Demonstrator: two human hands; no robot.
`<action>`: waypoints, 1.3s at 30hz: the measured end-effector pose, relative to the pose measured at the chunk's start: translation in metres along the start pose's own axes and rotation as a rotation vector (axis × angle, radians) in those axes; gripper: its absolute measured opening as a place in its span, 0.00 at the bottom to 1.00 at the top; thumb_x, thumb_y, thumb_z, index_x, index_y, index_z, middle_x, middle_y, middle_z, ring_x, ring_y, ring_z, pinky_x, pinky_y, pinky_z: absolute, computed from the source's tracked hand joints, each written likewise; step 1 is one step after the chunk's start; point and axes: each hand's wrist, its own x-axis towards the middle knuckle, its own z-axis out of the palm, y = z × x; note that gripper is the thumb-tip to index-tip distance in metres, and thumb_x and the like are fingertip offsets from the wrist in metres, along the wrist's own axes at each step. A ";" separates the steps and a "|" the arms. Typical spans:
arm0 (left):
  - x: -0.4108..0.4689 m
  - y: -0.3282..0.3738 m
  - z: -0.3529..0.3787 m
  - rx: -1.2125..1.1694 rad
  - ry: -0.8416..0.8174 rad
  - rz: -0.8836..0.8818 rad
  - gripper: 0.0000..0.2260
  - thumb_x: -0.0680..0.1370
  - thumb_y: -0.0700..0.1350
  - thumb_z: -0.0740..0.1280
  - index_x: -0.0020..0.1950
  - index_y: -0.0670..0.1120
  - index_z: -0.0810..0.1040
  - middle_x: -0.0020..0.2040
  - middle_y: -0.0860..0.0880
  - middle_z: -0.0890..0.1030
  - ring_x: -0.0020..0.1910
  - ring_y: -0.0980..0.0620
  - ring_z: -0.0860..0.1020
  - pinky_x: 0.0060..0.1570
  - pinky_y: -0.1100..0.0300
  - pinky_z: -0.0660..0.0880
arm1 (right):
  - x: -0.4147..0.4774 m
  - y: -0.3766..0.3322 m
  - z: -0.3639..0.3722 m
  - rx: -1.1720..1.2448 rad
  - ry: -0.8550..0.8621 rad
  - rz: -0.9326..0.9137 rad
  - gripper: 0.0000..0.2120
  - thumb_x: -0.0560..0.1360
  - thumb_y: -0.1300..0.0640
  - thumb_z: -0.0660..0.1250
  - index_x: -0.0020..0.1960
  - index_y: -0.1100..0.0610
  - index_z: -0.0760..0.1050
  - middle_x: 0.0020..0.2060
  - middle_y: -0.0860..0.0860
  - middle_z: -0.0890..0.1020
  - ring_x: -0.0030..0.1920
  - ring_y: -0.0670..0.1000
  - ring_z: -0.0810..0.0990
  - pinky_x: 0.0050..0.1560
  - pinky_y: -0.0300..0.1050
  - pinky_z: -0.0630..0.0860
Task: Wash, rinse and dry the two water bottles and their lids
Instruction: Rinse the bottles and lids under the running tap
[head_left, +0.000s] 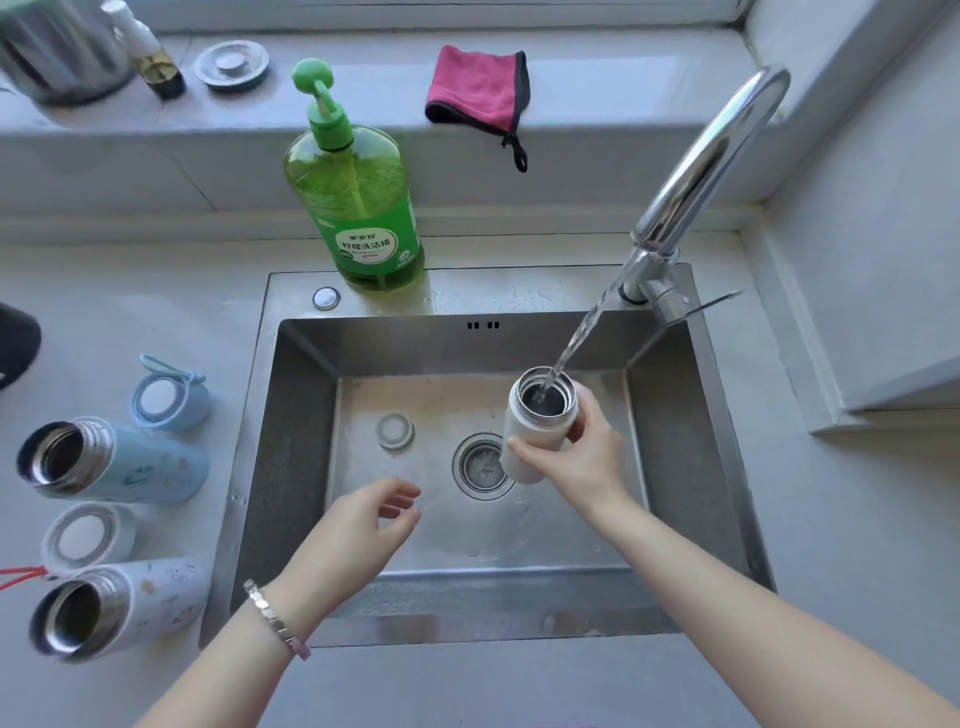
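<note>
My right hand (582, 457) grips a small white bottle (530, 431) upright over the sink (291, 415), its open mouth under the running water from the tap (696, 171). A small round lid (395, 430) lies on the sink floor to the left of the drain (480, 466). My left hand (358, 525) hovers over the sink floor with loosely curled fingers, holding nothing. On the counter to the left lie a blue bottle (114, 460) and a white patterned bottle (114, 605), both on their sides and open. A blue lid (167, 395) and a white lid (85, 538) rest beside them.
A green dish soap pump bottle (358, 202) stands on the sink's back rim. A pink cloth (480, 88) lies on the windowsill, with a metal drain cover (232, 65) and a small spray bottle (148, 52) further left. A wall corner juts out at the right.
</note>
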 end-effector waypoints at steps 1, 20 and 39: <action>0.000 0.000 0.001 -0.004 0.002 -0.005 0.06 0.77 0.45 0.66 0.51 0.56 0.75 0.47 0.59 0.80 0.48 0.64 0.77 0.54 0.61 0.74 | 0.002 0.000 -0.002 0.005 0.007 0.000 0.30 0.58 0.60 0.80 0.56 0.47 0.72 0.47 0.39 0.81 0.48 0.41 0.79 0.48 0.30 0.73; 0.005 0.007 0.001 -0.028 0.024 -0.002 0.06 0.77 0.44 0.66 0.51 0.54 0.76 0.46 0.59 0.79 0.47 0.66 0.76 0.54 0.61 0.74 | -0.001 -0.010 -0.019 -0.026 0.036 0.004 0.29 0.57 0.56 0.81 0.53 0.41 0.74 0.45 0.39 0.82 0.47 0.42 0.80 0.50 0.40 0.77; 0.002 0.002 0.002 -0.033 0.018 0.022 0.06 0.77 0.44 0.66 0.50 0.54 0.75 0.46 0.59 0.79 0.47 0.64 0.76 0.53 0.61 0.74 | 0.009 -0.037 -0.062 -1.026 -0.452 0.090 0.35 0.60 0.45 0.73 0.65 0.43 0.65 0.46 0.50 0.66 0.45 0.57 0.76 0.43 0.44 0.71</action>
